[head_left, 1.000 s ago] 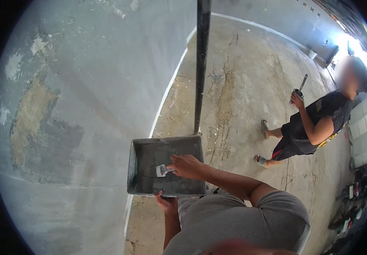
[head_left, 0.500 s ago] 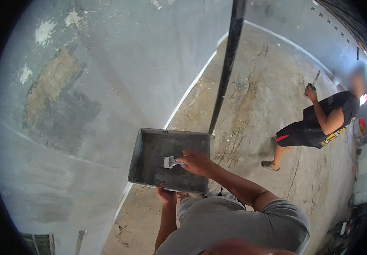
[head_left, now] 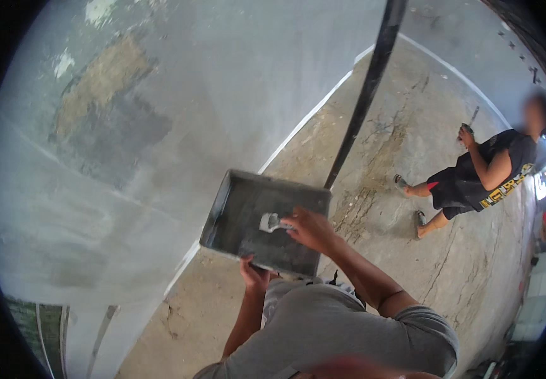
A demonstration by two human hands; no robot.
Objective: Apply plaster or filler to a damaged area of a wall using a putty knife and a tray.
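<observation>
A grey rectangular paint tray (head_left: 232, 208) is held out in front of me, near a grey wall. My left hand (head_left: 254, 275) grips the tray's near edge from below. My right hand (head_left: 311, 228) reaches over the tray and holds a small paintbrush (head_left: 269, 222), whose pale bristles rest on the tray's floor.
The patchy grey wall (head_left: 127, 126) fills the left side, with a white line along its base. A dark pole (head_left: 364, 95) slants up from behind the tray. Another person (head_left: 481, 174) in dark clothes stands on the cracked concrete floor (head_left: 412, 252) at the right, holding a tool.
The view has swung, so the tray and hands sit a little lower and further right. The other person has shifted lower in the picture. My grip on tray and brush is unchanged.
</observation>
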